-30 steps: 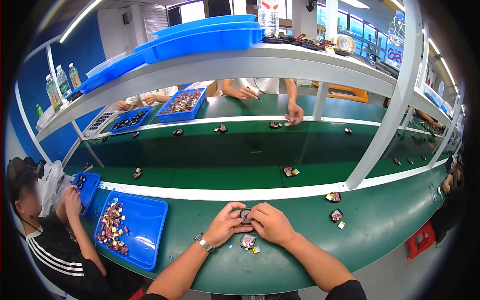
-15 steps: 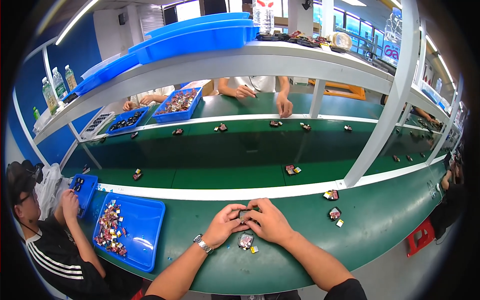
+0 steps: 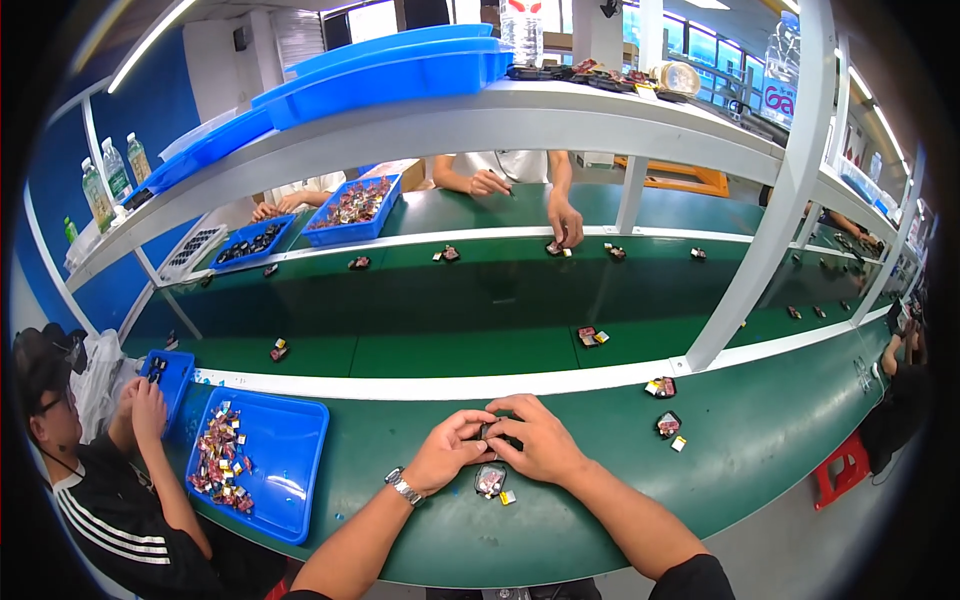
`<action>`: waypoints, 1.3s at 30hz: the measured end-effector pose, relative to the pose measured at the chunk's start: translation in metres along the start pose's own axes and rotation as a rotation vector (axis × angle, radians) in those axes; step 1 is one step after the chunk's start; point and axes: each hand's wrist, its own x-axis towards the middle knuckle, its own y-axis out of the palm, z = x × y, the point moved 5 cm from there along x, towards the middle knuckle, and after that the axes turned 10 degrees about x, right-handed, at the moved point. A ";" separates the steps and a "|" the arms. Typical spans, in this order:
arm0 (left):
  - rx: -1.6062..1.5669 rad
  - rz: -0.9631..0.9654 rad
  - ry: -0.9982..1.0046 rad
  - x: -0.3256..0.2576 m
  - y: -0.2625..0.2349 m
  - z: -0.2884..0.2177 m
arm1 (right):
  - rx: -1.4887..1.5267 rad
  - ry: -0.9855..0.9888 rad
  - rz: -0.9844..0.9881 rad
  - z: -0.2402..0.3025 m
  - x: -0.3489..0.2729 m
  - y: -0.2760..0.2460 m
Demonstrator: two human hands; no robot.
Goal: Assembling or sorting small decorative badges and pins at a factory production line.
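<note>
– Containers? At nine o'clock of the hands, a blue tray holds mixed small colourful pieces
– Grip? Left hand and right hand pinch one small dark part between them, fingertips closed; a second part lies at six o'clock

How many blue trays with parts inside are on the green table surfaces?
4. One large blue tray lies left of the person's hands, a small one by the co-worker at far left, and two on the far side. Others may be hidden.

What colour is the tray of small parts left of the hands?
Bright blue tray, best seen in the head view.
</note>
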 end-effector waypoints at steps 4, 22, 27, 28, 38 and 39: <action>-0.063 -0.016 -0.044 -0.001 0.000 0.002 | 0.034 -0.034 0.038 0.004 0.001 -0.001; -0.169 -0.032 -0.006 0.001 -0.005 0.005 | 0.066 0.022 -0.119 0.003 -0.003 0.007; -0.171 -0.055 -0.045 0.001 -0.006 0.008 | 0.191 0.125 -0.126 -0.005 -0.006 0.010; -0.177 -0.055 -0.031 0.001 -0.007 0.009 | 0.184 0.128 -0.124 -0.005 -0.005 0.011; -0.200 -0.059 0.052 0.001 -0.010 0.008 | 0.206 0.099 -0.169 0.001 -0.005 0.018; -0.200 -0.061 0.051 0.000 -0.010 0.008 | 0.208 0.099 -0.168 0.002 -0.004 0.017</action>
